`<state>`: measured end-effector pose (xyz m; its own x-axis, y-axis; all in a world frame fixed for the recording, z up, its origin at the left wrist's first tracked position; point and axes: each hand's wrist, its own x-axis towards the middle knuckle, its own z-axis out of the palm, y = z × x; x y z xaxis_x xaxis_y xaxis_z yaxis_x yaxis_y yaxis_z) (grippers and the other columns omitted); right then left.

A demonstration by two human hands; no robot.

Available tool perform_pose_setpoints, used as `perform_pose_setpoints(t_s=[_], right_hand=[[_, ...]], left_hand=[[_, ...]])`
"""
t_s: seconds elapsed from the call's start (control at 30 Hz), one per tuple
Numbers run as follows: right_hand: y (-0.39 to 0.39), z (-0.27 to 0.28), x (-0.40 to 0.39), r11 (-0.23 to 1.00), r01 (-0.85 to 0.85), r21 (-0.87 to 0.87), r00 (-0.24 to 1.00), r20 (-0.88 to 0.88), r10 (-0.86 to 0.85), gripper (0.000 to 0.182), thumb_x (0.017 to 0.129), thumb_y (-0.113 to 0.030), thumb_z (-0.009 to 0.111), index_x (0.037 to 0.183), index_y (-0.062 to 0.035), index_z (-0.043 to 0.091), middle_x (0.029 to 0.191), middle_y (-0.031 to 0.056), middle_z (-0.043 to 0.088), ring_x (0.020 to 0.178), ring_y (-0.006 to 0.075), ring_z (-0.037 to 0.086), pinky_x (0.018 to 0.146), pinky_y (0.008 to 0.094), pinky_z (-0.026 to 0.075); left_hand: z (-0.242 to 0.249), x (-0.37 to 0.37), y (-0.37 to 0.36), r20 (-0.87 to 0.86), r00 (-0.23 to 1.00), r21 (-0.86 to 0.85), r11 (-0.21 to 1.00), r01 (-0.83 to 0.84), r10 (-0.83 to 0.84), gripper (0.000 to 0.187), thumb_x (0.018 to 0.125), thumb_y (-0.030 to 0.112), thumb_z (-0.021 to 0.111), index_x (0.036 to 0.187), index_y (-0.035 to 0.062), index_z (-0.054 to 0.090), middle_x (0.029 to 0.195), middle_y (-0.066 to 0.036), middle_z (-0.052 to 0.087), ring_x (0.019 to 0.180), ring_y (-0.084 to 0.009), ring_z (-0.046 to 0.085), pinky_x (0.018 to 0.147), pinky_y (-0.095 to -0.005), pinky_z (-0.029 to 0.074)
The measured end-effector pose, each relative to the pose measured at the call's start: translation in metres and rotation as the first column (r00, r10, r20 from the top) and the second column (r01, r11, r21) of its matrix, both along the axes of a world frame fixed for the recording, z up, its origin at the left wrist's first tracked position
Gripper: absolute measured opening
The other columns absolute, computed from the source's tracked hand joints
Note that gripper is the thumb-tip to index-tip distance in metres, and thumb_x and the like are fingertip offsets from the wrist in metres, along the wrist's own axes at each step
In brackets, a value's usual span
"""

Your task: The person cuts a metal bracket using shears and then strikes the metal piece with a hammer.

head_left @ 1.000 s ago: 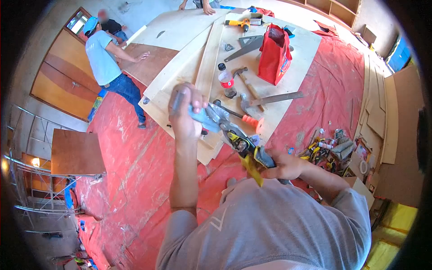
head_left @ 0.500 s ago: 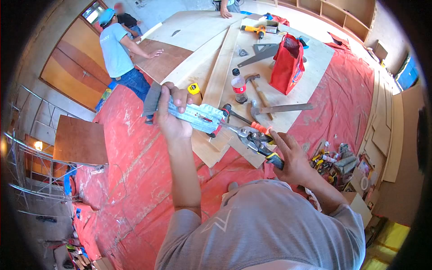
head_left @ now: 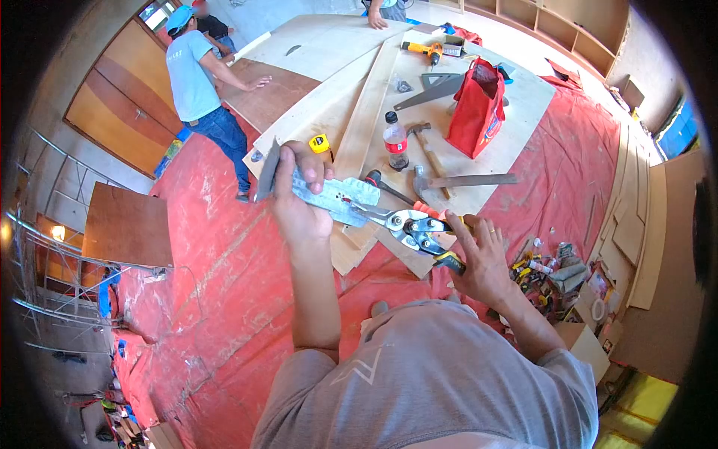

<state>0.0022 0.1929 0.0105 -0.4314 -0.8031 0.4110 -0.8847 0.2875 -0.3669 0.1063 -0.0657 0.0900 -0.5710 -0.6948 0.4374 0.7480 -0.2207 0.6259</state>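
My left hand [head_left: 301, 196] is closed round a bent piece of galvanized sheet metal [head_left: 345, 199], its fingers curled over the upper edge. A dark grey flat end [head_left: 267, 172] of the piece stands up beyond the thumb. In my right hand [head_left: 482, 258] is a pair of tin snips [head_left: 416, 229] with black and yellow handles. The snips' jaws overlap the right end of the metal, by a small reddish slot. Behind the snips, a hammer with a red-and-black handle [head_left: 393, 188] lies on the plywood.
On the plywood table [head_left: 516, 105] are a tape measure [head_left: 320, 143], cola bottle [head_left: 396, 142], claw hammers [head_left: 464, 181], handsaw [head_left: 430, 93], red bag [head_left: 476, 108] and yellow drill [head_left: 424, 51]. A person in a blue cap [head_left: 196, 67] leans at the left. Red tarp [head_left: 217, 314] covers the floor.
The snips have turned so their flat side faces me more, and the metal piece has tilted, its dark end now seen more edge-on. Both hands keep their hold.
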Motion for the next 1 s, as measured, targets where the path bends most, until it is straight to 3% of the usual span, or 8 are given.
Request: perform_pose_setpoints(t_s=[0.07,0.13,0.23,0.37,0.47,0.63,0.87,1.0], right_hand=[[0.005,0.002,-0.003,0.986,-0.163,-0.024,0.939,0.302,0.163,0.090,0.060,-0.002,0.070,0.144,-0.0048,0.038,0.119,0.0198,0.051,0.109,0.0367,0.052,0.093,0.0459,0.043],[0.010,0.014,-0.005,0.945,-0.323,0.046,0.747,0.626,0.224,0.087,0.063,-0.005,0.066,0.144,-0.0013,0.035,0.124,0.0250,0.052,0.117,0.0404,0.051,0.104,0.0447,0.038],[0.015,0.010,-0.008,0.845,-0.529,-0.074,0.528,0.750,0.397,0.085,0.066,-0.008,0.065,0.145,0.0001,0.033,0.130,0.0245,0.051,0.124,0.0372,0.048,0.108,0.0427,0.035],[0.014,0.015,-0.005,0.816,-0.576,-0.051,0.326,0.901,0.286,0.084,0.070,-0.013,0.066,0.146,0.0022,0.031,0.140,0.0229,0.046,0.131,0.0311,0.043,0.111,0.0407,0.031],[0.011,0.003,-0.007,0.777,-0.611,-0.152,0.282,0.875,0.393,0.084,0.070,-0.013,0.066,0.145,0.0029,0.032,0.142,0.0219,0.044,0.132,0.0296,0.042,0.111,0.0393,0.030],[0.010,0.010,-0.007,0.788,-0.600,-0.140,0.200,0.927,0.316,0.085,0.070,-0.012,0.066,0.146,0.0027,0.031,0.143,0.0209,0.043,0.133,0.0291,0.040,0.111,0.0398,0.029],[0.012,0.009,-0.009,0.821,-0.570,-0.023,0.442,0.834,0.329,0.085,0.070,-0.012,0.064,0.147,0.0007,0.030,0.139,0.0232,0.045,0.132,0.0323,0.042,0.110,0.0399,0.031],[0.010,0.010,-0.011,0.816,-0.577,0.002,0.393,0.877,0.276,0.085,0.070,-0.012,0.064,0.147,0.0006,0.030,0.135,0.0235,0.049,0.127,0.0329,0.047,0.107,0.0390,0.035]], left_hand=[[-0.001,0.000,0.000,-0.010,1.000,-0.031,0.999,0.020,-0.020,0.022,0.102,0.022,0.045,0.100,0.0043,0.056,0.061,0.000,0.045,0.052,-0.0095,0.041,0.061,-0.0298,0.041],[-0.003,0.002,0.000,-0.004,0.999,-0.068,0.997,0.042,-0.043,0.023,0.102,0.022,0.044,0.098,0.0039,0.057,0.061,-0.002,0.048,0.051,-0.0108,0.044,0.060,-0.0318,0.044],[-0.004,0.003,-0.003,0.011,0.996,-0.135,0.987,0.091,-0.090,0.023,0.102,0.021,0.044,0.096,0.0027,0.056,0.062,-0.005,0.051,0.050,-0.0126,0.049,0.062,-0.0344,0.048],[-0.005,0.004,-0.002,-0.006,0.991,-0.211,0.968,0.132,-0.137,0.022,0.101,0.019,0.045,0.096,0.0014,0.056,0.062,-0.008,0.055,0.050,-0.0156,0.053,0.062,-0.0360,0.052],[-0.004,0.006,-0.002,0.005,0.990,-0.215,0.967,0.137,-0.140,0.022,0.101,0.019,0.045,0.095,0.0007,0.057,0.062,-0.010,0.057,0.051,-0.0174,0.056,0.064,-0.0370,0.054],[-0.005,0.008,-0.005,0.028,0.988,-0.230,0.961,0.152,-0.150,0.023,0.101,0.018,0.046,0.096,-0.0010,0.059,0.062,-0.011,0.058,0.051,-0.0183,0.057,0.066,-0.0389,0.056],[-0.001,0.006,0.000,0.148,0.985,-0.157,0.982,0.109,-0.086,0.020,0.095,0.017,0.055,0.096,-0.0027,0.059,0.067,-0.010,0.060,0.053,-0.0164,0.057,0.064,-0.0333,0.055],[-0.007,0.001,0.007,0.205,0.977,-0.267,0.958,0.106,-0.051,0.023,0.090,0.018,0.062,0.096,-0.0032,0.059,0.070,-0.009,0.061,0.053,-0.0146,0.056,0.059,-0.0301,0.052]])
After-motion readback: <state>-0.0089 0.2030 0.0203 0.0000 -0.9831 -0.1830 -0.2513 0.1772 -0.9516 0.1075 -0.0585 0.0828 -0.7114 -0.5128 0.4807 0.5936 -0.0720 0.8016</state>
